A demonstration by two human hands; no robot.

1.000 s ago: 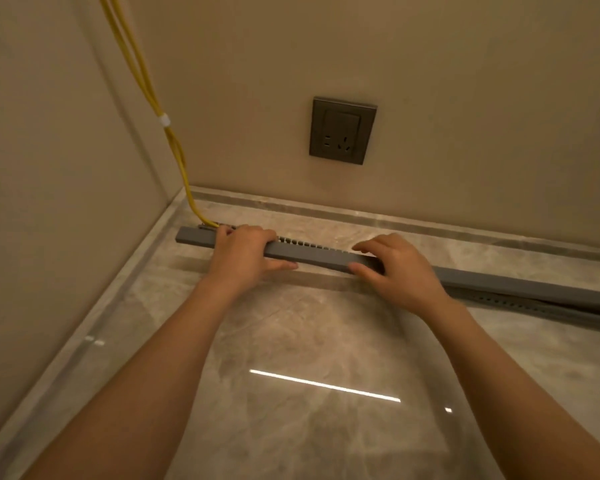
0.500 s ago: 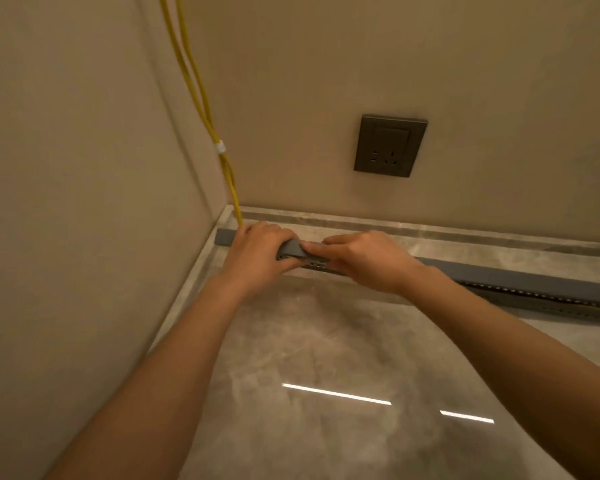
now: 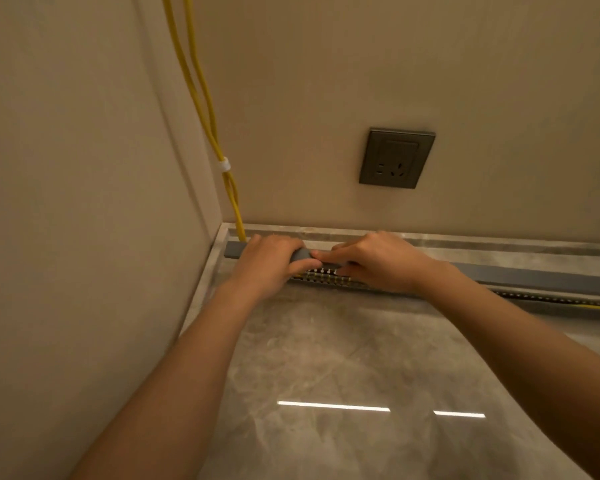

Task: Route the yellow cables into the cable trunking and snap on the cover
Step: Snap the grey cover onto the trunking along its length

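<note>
Both hands are meeting near the left end of the trunking. The left hand (image 3: pixel 269 266) is lying over the long grey plastic cover strip (image 3: pixel 534 279) with its fingers curling over the far edge and its thumb pressing against the near edge, so it is gripping the strip. The right hand (image 3: pixel 376 261) is sitting just beside it, its fingers likewise bending round the strip, with its forefinger reaching left and touching the left thumb. Both bare forearms are stretching in from the bottom corners of the view.

Between and just below the two hands, the grey slotted plastic cable trunking (image 3: pixel 326 277) is showing its toothed front wall under the strip, with yellow glinting through the slots. I cannot tell whether the strip is seating fully on it there. Trunking and strip are running together along the floor close to the back wall, from the left corner off to the right edge.

The two thin yellow cables (image 3: pixel 201 98) are hanging down the corner, a small white tie (image 3: pixel 225 165) binding them, and are dropping behind the strip's left end beside the left hand.

A dark grey square wall socket (image 3: pixel 397 157) is sitting on the beige back wall above the right hand. The polished grey marble floor (image 3: pixel 326 358) is reflecting two bright light bars.
</note>
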